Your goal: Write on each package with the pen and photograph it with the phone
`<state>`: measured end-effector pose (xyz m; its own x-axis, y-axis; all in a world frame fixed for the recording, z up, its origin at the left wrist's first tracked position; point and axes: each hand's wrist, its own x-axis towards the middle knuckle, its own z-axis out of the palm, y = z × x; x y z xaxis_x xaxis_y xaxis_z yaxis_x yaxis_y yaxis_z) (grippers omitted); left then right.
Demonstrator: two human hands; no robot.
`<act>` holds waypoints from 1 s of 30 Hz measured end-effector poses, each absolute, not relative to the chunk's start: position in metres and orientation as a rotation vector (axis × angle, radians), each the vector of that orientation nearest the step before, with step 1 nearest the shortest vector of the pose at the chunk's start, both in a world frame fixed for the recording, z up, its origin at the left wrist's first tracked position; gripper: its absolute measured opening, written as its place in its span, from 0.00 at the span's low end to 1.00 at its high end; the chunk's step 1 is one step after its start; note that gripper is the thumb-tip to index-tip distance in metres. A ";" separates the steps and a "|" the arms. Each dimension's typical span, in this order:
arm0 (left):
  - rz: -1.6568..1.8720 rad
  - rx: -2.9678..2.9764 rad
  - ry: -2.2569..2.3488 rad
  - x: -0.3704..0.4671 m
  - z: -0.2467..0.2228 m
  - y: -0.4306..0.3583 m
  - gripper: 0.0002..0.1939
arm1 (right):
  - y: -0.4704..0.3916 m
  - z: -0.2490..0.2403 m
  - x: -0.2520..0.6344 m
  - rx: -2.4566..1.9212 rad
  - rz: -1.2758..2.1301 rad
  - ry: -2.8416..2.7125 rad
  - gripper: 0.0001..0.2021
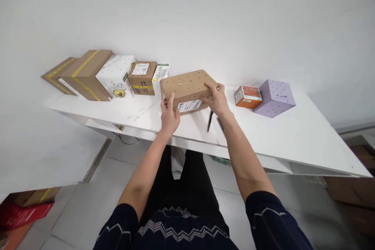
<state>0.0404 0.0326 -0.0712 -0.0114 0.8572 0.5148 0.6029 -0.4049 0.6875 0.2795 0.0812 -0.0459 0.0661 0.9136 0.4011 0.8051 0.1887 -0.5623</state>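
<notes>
Clamped near opposite ends by fingers [171,102] of the left hand [170,120] and right hand [219,103], a cardboard box [187,84] is best kept evenly gripped, its label [189,106] uncovered.

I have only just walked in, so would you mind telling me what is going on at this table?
A person has both bare hands, the left hand and the right hand, on a brown cardboard box with a white label on its side. To its left, a row of boxes lines the wall; to its right are an orange box and a purple box. A pen lies in front.
</notes>
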 end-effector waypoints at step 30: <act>1.172 1.752 2.140 0.029 -0.028 0.176 0.35 | 0.129 -0.034 0.284 -1.922 -0.315 -1.750 0.23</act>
<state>0.0286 0.1759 -0.0281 -0.3131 0.8808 0.3553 0.7737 0.0196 0.6332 0.2839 0.1287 -0.0335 0.1394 0.8556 0.4985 0.9757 -0.0329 -0.2165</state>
